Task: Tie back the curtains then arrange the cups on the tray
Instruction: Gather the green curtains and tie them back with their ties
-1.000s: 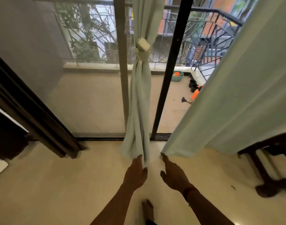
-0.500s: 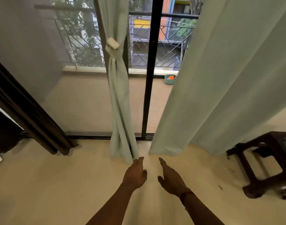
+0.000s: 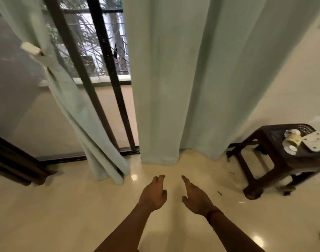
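Observation:
The left pale-green curtain (image 3: 73, 110) hangs gathered, bound by a tieback (image 3: 31, 48) high at the left. The right curtain (image 3: 201, 70) hangs loose and wide, reaching the floor. My left hand (image 3: 153, 193) and my right hand (image 3: 195, 197) are stretched forward over the floor below the curtains, fingers relaxed, holding nothing and touching neither curtain. At the right, cups and saucers (image 3: 292, 140) lie jumbled on a dark wooden stool (image 3: 275, 160), beside a white patterned tray (image 3: 316, 141).
A black sliding door frame (image 3: 112, 73) stands between the curtains, with a balcony railing behind it. Dark furniture (image 3: 15, 160) juts in at the left. Glossy cream floor (image 3: 82, 215) lies under my hands, with small bits of debris near the stool.
The view has swung right: the tied curtain moved to the left edge, the loose curtain now fills the centre, and the stool top with cups and tray came into sight. Both hands stay empty.

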